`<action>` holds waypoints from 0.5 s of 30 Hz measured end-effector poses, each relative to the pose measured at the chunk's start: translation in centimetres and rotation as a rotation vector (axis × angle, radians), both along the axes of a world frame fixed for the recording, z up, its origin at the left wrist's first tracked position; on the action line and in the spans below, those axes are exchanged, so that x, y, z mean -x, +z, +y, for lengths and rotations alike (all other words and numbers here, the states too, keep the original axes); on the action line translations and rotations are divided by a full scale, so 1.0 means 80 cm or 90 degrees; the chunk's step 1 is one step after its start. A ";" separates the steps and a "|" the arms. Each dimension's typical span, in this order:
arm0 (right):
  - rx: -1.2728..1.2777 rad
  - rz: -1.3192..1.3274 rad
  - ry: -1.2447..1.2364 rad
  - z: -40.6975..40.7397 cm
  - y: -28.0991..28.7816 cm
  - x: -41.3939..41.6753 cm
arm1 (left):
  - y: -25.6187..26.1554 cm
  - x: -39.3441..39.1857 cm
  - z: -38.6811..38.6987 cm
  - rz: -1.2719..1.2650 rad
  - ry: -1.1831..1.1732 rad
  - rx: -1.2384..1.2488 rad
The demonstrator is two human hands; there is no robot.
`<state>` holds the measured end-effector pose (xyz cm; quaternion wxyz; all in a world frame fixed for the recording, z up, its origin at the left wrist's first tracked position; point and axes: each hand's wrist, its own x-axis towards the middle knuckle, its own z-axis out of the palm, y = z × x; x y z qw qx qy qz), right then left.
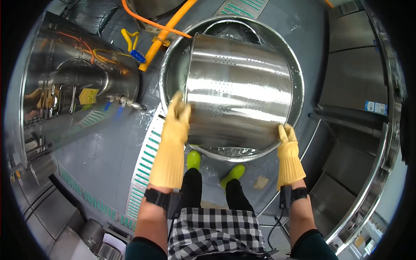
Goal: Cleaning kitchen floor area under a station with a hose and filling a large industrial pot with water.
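Observation:
A large perforated stainless-steel drum (240, 92) lies on its side across a wide round metal basin (300, 87) holding water (232, 32). Both of my hands wear long pale-yellow rubber gloves. My left hand (178, 117) is at the drum's left end rim, its fingers blurred and spread apart; whether they grip the rim is unclear. At the drum's lower right edge, my right hand (288, 136) has its fingers curled over the end, beside the basin's rim. The drum's underside is hidden.
An orange hose (156, 24) runs to the basin. Left stands a tall steel vessel (81, 78) with a tap (133, 104); near it is a yellow pipe (156, 48) with a blue-handled valve (138, 56). Drain grating (146, 162) crosses the wet floor. Steel cabinets (354, 71) line the right.

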<state>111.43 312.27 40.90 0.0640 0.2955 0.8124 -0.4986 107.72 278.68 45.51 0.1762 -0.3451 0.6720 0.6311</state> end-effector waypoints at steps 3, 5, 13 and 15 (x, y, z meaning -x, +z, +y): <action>-0.150 -0.116 0.051 -0.036 0.018 0.052 | -0.104 -0.097 -0.012 -0.116 -0.181 0.286; -0.185 -0.109 0.032 0.024 -0.015 0.071 | -0.112 -0.086 0.027 -0.210 -0.261 0.304; -0.327 -0.065 0.180 -0.120 0.074 0.172 | -0.046 -0.028 -0.030 -0.274 -0.025 0.168; -0.335 -0.074 0.196 -0.137 0.089 0.162 | -0.050 -0.046 -0.041 -0.306 -0.039 0.153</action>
